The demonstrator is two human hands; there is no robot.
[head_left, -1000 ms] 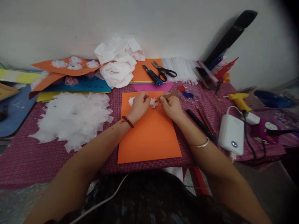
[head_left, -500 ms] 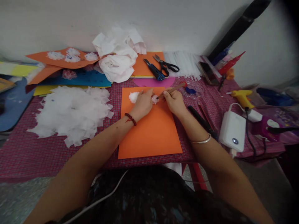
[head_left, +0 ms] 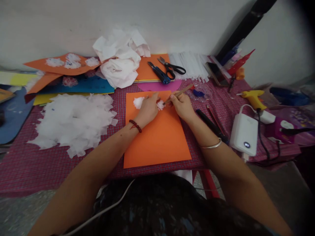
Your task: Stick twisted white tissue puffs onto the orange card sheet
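Observation:
An orange sheet of paper (head_left: 157, 137) lies on the checked red cloth in front of me. Near its far edge sit two small white tissue tufts: one (head_left: 138, 102) at the left, one (head_left: 160, 105) between my hands. My left hand (head_left: 147, 109) rests closed on the sheet, its fingertips pinched at the second tuft. My right hand (head_left: 180, 105) is closed round a brown pencil-like stick (head_left: 180, 93), whose tip touches that tuft.
A heap of cut white tissue squares (head_left: 73, 121) lies left. Crumpled tissue (head_left: 120, 60), scissors (head_left: 171, 67) and a cutter (head_left: 158, 73) sit at the back. A black stick (head_left: 211, 126), white power bank (head_left: 244, 135) and yellow glue gun (head_left: 252, 98) are right.
Both hands stay at the tuft with only small shifts; the stick's tip remains on it. The view has tilted a little.

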